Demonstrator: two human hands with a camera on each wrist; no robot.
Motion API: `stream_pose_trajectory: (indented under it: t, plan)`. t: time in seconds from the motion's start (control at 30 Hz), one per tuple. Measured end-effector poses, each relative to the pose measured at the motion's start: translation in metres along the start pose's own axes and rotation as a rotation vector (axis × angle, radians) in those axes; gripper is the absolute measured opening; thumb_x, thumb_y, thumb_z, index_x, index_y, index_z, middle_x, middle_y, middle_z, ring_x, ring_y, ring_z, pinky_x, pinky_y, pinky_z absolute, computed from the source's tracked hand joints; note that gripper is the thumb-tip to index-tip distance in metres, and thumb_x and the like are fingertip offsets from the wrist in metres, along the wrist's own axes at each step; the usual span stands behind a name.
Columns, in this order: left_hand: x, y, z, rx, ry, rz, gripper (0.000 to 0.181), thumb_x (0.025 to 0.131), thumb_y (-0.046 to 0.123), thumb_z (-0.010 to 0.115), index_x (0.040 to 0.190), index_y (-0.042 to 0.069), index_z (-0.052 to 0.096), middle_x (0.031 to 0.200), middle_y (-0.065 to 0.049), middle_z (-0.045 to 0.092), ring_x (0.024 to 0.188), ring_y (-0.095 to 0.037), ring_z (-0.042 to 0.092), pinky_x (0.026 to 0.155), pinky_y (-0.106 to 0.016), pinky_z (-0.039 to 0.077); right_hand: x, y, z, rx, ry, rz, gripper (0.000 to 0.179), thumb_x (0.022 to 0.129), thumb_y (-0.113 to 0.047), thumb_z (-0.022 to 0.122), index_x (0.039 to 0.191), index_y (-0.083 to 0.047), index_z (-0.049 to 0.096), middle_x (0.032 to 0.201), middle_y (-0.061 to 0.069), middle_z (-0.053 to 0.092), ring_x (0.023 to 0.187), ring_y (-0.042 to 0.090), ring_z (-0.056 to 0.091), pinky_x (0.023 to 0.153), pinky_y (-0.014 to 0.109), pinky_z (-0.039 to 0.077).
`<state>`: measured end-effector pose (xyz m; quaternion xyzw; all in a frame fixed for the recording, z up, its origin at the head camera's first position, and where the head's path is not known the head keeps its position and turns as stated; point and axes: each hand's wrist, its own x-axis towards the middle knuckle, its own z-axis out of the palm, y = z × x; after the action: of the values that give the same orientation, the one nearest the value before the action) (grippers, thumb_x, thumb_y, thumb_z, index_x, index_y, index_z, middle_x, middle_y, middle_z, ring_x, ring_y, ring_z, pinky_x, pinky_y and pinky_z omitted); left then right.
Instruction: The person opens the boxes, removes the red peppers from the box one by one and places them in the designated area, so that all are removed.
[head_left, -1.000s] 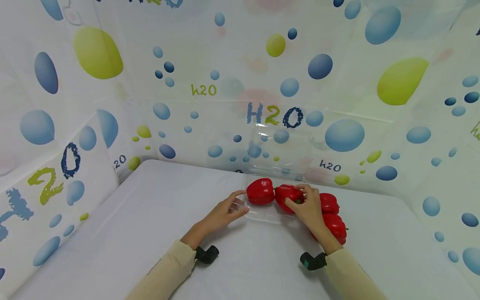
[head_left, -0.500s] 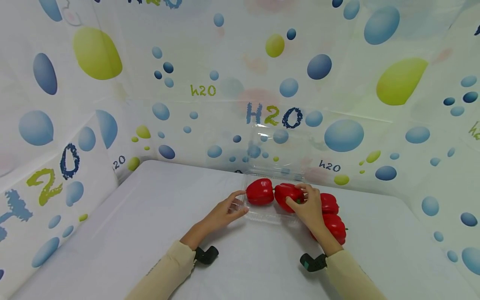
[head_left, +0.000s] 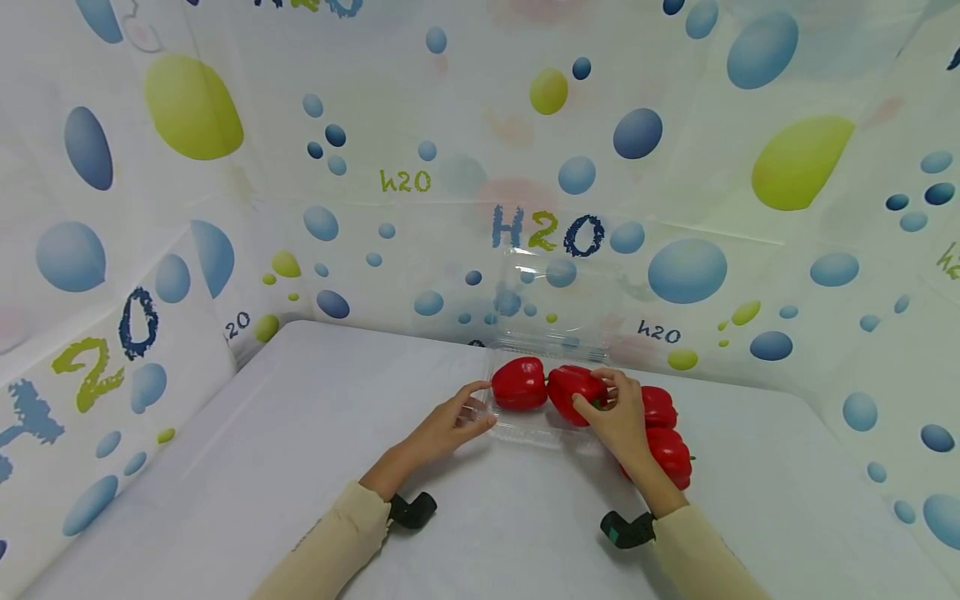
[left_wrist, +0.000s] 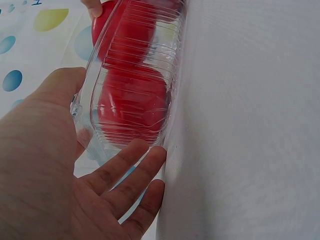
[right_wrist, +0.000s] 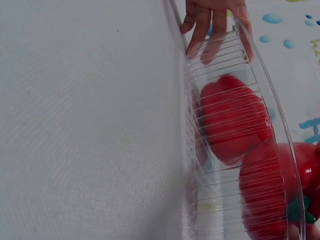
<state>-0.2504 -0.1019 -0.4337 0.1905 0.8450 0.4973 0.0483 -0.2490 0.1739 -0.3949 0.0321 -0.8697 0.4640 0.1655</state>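
Observation:
A clear plastic clamshell container (head_left: 517, 429) lies on the white-covered surface with its lid raised at the back. One red bell pepper (head_left: 520, 384) sits in its left half. My right hand (head_left: 624, 421) grips a second red bell pepper (head_left: 572, 393) between thumb and fingers, over the container's right half. In the right wrist view, this pepper's green stem (right_wrist: 299, 209) shows near the rim, and part of it stands above the rim. My left hand (left_wrist: 117, 195) is at the container's left end, loosely spread, its fingertips against the end wall.
Two more red bell peppers, a rear one (head_left: 659, 407) and a front one (head_left: 670, 454), lie right of the container, partly behind my right hand. A patterned curtain (head_left: 420, 125) rises behind the table. The raised lid (head_left: 558, 292) leans towards it.
The bell pepper in my right hand has tilted and shifted slightly up and left. My left hand and the other peppers stay almost still.

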Motion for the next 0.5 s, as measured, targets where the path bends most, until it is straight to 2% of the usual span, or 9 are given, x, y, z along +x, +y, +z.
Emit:
stream_pose_trajectory:
  t: [0.27,0.5]
  plan:
    - [-0.0005,0.0,0.0001,0.002,-0.001,0.004,0.063,0.094,0.037,0.062,0.149,0.023,0.033,0.13,-0.008,0.057,0.117,-0.026,0.057,0.098,-0.043,0.049,-0.0022,-0.0008,-0.0011,0.039,0.016,0.009,0.053,0.081,-0.013,0.076,0.127,-0.006,0.051,0.121,0.017,0.049,0.104,0.028,0.049,0.086,0.031,0.05]
    - [-0.0011,-0.0006,-0.0006,-0.005,-0.003,0.004,0.064,0.094,0.041,0.062,0.149,0.024,0.033,0.129,-0.007,0.057,0.117,-0.024,0.056,0.098,-0.042,0.05,-0.0038,-0.0002,-0.0004,0.058,0.047,-0.024,0.051,0.08,-0.012,0.077,0.125,-0.005,0.053,0.119,0.016,0.05,0.101,0.027,0.049,0.084,0.029,0.05]
